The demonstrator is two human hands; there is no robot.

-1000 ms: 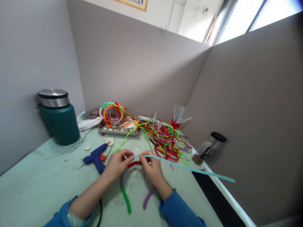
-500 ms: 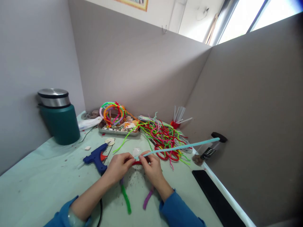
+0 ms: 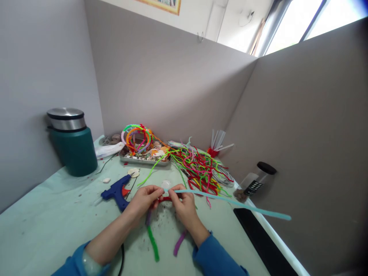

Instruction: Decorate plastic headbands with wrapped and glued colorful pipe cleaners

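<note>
While left grip [image 3: 145, 198] and right grip [image 3: 184, 201] pinch the pale-blue strip [image 3: 218, 196], most juts out rightward

Window [image 3: 333, 18] overexposed, upper right; soft diagonal shadow across back partition [image 3: 169, 80].

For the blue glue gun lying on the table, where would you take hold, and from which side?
Probably by its handle, from above and the left: the blue glue gun lies on its side with the handle slanting toward the person and the nozzle pointing away. The left forearm passes by the handle's lower end, leaving the left side freer.
</note>
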